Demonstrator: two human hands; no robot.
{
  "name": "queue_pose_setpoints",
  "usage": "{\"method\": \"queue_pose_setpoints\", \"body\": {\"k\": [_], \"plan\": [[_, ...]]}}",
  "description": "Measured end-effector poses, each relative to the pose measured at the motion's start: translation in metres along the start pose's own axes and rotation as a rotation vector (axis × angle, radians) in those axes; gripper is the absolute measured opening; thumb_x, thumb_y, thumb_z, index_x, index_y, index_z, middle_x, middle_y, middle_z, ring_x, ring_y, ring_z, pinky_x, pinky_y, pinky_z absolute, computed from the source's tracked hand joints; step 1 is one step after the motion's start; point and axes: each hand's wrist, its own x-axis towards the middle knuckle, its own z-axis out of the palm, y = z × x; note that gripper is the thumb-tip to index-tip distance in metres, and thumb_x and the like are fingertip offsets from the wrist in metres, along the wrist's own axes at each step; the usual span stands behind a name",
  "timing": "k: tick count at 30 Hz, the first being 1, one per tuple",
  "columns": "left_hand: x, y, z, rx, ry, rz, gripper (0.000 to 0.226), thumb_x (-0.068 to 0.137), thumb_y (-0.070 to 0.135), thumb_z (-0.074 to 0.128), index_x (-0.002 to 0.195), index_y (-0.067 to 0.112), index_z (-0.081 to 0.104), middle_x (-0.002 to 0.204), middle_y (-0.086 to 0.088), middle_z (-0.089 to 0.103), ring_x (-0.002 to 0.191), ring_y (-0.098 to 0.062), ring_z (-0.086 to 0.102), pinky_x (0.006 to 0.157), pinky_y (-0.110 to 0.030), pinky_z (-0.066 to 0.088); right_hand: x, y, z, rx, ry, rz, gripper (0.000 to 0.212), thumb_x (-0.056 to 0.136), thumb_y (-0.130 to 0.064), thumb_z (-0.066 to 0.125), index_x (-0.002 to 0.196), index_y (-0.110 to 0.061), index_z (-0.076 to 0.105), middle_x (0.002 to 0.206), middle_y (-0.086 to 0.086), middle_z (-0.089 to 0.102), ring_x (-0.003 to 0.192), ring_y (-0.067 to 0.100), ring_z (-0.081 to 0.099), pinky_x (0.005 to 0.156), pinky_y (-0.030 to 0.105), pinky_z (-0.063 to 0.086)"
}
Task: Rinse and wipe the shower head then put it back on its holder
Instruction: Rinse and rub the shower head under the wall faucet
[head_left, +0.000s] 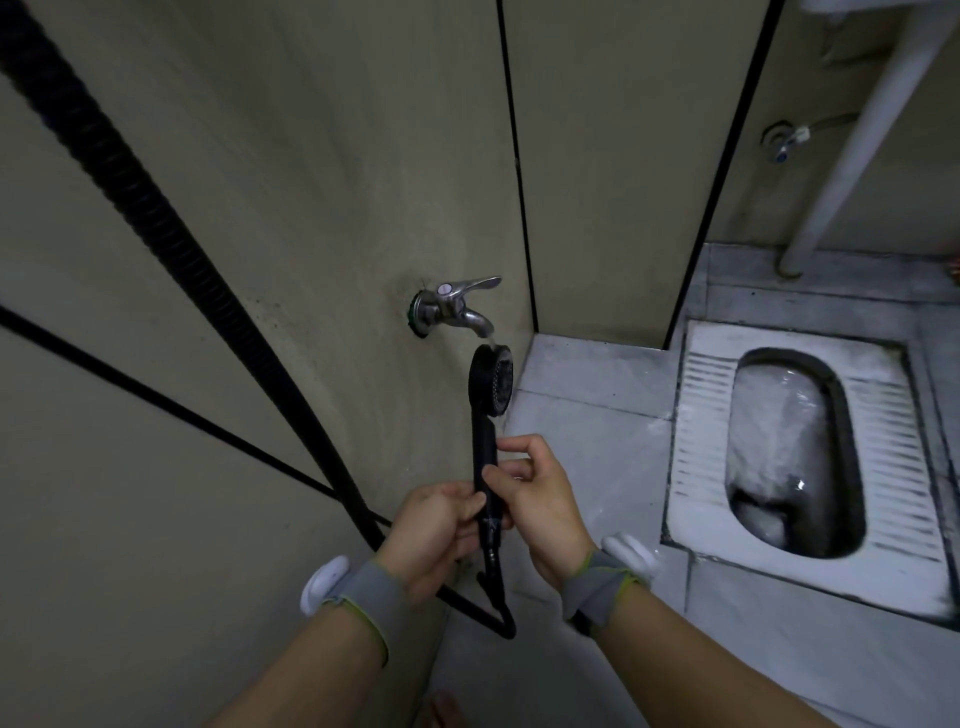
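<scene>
Both hands, left hand (441, 519) and right hand (540, 504), grip the shower head (491, 384) handle under the running tap (457, 306)

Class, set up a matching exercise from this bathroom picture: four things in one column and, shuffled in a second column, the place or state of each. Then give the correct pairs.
Things
1. round black plastic shower head
2. chrome metal wall tap
3. white ceramic squat toilet pan
4. black ribbed hose

Places or states
A. set into the grey tiled floor at the right
B. runs slantwise across the beige wall at the left
C. held upright by its handle in both hands, under the spout
D. fixed to the wall, water running from it

Pairs: 1-C, 2-D, 3-A, 4-B
</scene>
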Motion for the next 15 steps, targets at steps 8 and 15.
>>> {"method": "queue_pose_setpoints", "body": {"k": [8,15], "plan": [[0.010,0.007,0.004,-0.030,-0.013,-0.006,0.020,0.095,-0.002,0.046,0.088,0.000,0.064,0.067,-0.008,0.072,0.063,-0.019,0.071,0.068,-0.033,0.057,0.007,-0.006,0.000,0.034,0.028,0.021,0.022,0.089,-0.010,0.064,0.109,-0.013,0.058,0.080,0.010,0.060,0.057,0.012,0.056,0.041,0.020,0.040],[0.016,0.014,0.008,-0.018,-0.015,-0.027,0.016,0.095,0.001,0.047,0.093,-0.001,0.063,0.080,-0.015,0.069,0.065,-0.020,0.071,0.057,-0.026,0.057,0.011,-0.011,-0.003,0.077,0.078,0.044,0.020,0.090,-0.011,0.063,0.110,-0.011,0.059,0.079,0.011,0.058,0.052,0.011,0.056,0.041,0.020,0.041]]}}
